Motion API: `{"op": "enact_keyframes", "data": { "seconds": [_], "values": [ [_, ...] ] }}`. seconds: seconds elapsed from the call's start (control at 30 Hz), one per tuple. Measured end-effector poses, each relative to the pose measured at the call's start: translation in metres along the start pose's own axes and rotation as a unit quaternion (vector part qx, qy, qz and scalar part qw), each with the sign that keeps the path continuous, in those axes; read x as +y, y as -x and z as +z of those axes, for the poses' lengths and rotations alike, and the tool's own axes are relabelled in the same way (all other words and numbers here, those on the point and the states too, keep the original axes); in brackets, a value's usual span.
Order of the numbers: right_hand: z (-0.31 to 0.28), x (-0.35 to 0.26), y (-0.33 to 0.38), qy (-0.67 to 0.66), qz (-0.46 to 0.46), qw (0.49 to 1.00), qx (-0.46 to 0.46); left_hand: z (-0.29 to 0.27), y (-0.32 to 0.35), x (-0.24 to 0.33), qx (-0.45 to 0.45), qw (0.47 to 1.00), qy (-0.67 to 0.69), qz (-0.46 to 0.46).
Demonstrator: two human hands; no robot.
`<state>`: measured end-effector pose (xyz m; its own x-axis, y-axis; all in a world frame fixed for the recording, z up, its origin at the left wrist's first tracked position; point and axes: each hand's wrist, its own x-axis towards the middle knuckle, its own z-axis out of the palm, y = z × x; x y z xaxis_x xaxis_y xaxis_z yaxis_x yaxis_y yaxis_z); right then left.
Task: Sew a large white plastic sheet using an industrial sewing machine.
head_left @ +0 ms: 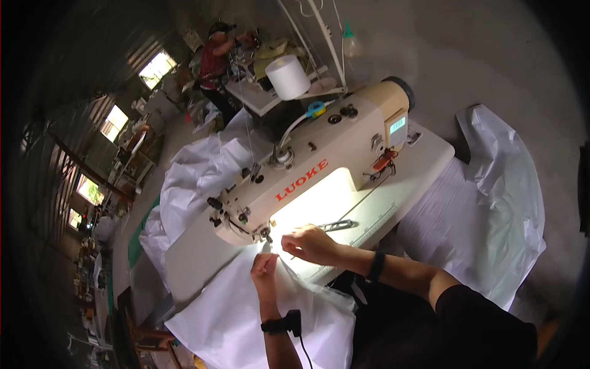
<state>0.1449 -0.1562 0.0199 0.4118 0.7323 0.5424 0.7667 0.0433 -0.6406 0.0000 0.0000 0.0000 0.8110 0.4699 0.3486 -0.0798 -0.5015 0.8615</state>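
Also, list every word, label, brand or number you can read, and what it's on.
Red capitals on machine: legible, but I won't copy the wording.
Lit display on machine: characters too small and blurred.
Scale marks on table: too small.
Cloth: no print I can make out.

We are facing a sewing machine [319,166] standing on a table [190,261], its needle end [265,235] pointing left. We are holding our left hand [264,265] just before the needle end, over a cloth [215,313] spreading across the near edge, and our right hand [310,245] to its right. A tool [339,225] is lying beyond our right hand. Fabric [203,169] is lying behind at the left, a sheet [501,184] right of the table. A thread cone [287,77] is standing behind the machine, a co-worker [215,66] farther back.
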Motion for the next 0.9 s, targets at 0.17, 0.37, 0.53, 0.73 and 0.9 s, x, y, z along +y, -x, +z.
{"op": "enact_keyframes", "data": {
  "seconds": [0.17, 0.37, 0.53, 0.73, 0.9],
  "values": [
    [-0.125, -0.017, 0.022, 0.199, -0.078, 0.969, 0.123, -0.004, 0.01, -0.012, 0.058, 0.988, 0.097, -0.101],
    [-0.318, 0.071, -0.039, 0.399, 0.124, 0.843, 0.339, -0.026, -0.009, -0.022, 0.046, 0.972, -0.231, 0.011],
    [-0.448, 0.234, -0.032, 0.356, 0.247, 0.877, 0.21, 0.003, -0.029, -0.015, 0.037, 0.972, -0.232, 0.0],
    [-0.369, 0.244, 0.026, 0.136, 0.199, 0.901, 0.362, -0.002, -0.022, -0.029, 0.081, 0.971, -0.223, -0.038],
    [-0.263, 0.151, 0.095, 0.2, 0.081, 0.897, 0.386, 0.008, -0.03, -0.043, 0.094, 0.965, -0.237, -0.061]
  ]
}}
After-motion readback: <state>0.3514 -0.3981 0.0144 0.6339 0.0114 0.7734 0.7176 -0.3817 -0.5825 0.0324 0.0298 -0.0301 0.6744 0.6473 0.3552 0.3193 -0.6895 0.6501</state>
